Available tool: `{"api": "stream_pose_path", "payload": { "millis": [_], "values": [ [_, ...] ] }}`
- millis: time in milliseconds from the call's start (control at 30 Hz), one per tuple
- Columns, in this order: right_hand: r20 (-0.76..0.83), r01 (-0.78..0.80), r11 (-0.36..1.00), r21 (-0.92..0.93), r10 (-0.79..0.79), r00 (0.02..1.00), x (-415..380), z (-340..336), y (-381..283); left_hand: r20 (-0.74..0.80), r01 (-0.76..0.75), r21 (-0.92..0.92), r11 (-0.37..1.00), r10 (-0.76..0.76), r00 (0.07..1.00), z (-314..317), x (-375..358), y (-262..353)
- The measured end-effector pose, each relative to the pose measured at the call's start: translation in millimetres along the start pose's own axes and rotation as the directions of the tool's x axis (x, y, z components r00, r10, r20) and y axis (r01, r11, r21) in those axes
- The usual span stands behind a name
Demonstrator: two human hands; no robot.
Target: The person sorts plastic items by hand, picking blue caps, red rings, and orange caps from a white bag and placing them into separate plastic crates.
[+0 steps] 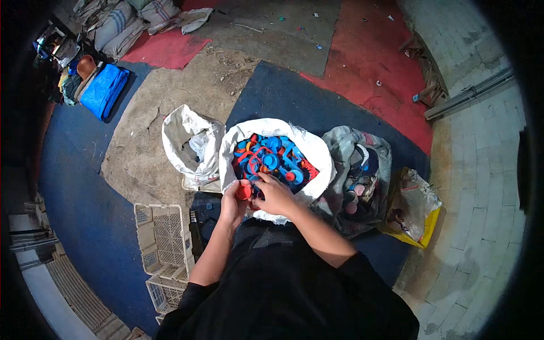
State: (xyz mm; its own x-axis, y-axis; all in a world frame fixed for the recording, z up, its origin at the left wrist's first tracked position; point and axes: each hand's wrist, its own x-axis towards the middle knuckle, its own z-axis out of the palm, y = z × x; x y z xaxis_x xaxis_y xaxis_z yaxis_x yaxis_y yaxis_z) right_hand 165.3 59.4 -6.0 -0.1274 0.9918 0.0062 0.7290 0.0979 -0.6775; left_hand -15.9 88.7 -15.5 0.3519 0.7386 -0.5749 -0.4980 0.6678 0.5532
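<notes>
We see a white woven-plastic sack (306,148), its cloth-like weave crinkled and faintly shiny, filled with smooth, glossy blue and red plastic caps and rings (271,160). Our left hand (233,203) pinches a glossy red plastic cap (243,192). Beside it a second white woven sack (184,141) looks matt and creased. The grey sack (351,147) is dull and rumpled. The white plastic lattice crates (161,238) look hard and matt. The floor (170,102) is rough bare concrete between matt blue and red mats.

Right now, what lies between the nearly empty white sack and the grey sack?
In the head view, the white sack of caps lies between the emptier sack and the grey sack.
</notes>
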Motion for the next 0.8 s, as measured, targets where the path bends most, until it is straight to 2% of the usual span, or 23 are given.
{"api": "stream_pose_path", "payload": {
  "millis": [33,67,133,200,233,267,333,367,467,500,533,600,633,733,800],
  "values": [
    [0.004,0.035,0.999,0.037,-0.035,0.999,5,2,0,0.004,0.007,0.011,1.0,-0.007,1.0,1,2,0],
    [-0.029,-0.032,0.979,0.201,0.039,0.999,12,-3,6,0.009,0.014,0.022,1.0,-0.014,1.0,0,3,0],
    [-0.273,-0.072,0.977,0.199,0.126,0.954,22,-21,27,0.029,0.036,0.077,0.996,-0.038,0.999,-2,6,-1],
    [-0.393,-0.146,0.989,0.02,0.142,0.909,27,-16,46,0.058,0.041,0.124,0.991,-0.048,0.997,10,0,1],
    [-0.231,-0.071,0.992,-0.107,0.044,0.972,26,-14,48,0.102,0.091,0.12,0.989,-0.103,0.989,22,-6,7],
    [-0.161,-0.078,0.949,-0.304,0.03,0.987,17,-5,43,0.15,0.092,0.159,0.983,-0.117,0.982,33,-7,12],
    [0.008,-0.098,0.984,-0.15,0.1,0.995,9,-9,29,0.242,0.082,0.229,0.97,-0.138,0.96,51,-2,18],
    [0.043,-0.09,0.994,-0.06,0.093,0.995,6,-13,31,0.263,0.092,0.257,0.962,-0.162,0.951,52,8,16],
    [0.396,-0.248,0.968,0.044,0.211,0.894,11,-57,25,0.129,0.227,0.235,0.945,-0.262,0.956,42,34,1],
    [0.375,-0.256,0.944,0.209,0.165,0.912,13,-57,43,0.12,0.26,0.247,0.934,-0.296,0.948,34,40,-4],
    [0.283,-0.249,0.937,0.243,0.177,0.943,19,-55,54,0.096,0.257,0.226,0.94,-0.283,0.954,29,41,-8],
    [0.123,-0.302,0.94,0.157,0.284,0.951,41,-56,68,0.047,0.254,0.187,0.949,-0.267,0.963,21,38,-16],
    [-0.061,-0.159,0.986,0.044,0.162,0.985,48,-50,76,0.034,0.251,0.189,0.949,-0.262,0.964,16,35,-14],
    [-0.133,-0.062,0.982,-0.176,0.039,0.99,64,-44,79,0.048,0.234,0.079,0.969,-0.238,0.97,11,25,-5],
    [-0.094,-0.131,0.928,-0.348,0.104,0.99,64,-41,75,0.076,0.16,0.076,0.984,-0.166,0.983,13,12,4]
  ]
}}
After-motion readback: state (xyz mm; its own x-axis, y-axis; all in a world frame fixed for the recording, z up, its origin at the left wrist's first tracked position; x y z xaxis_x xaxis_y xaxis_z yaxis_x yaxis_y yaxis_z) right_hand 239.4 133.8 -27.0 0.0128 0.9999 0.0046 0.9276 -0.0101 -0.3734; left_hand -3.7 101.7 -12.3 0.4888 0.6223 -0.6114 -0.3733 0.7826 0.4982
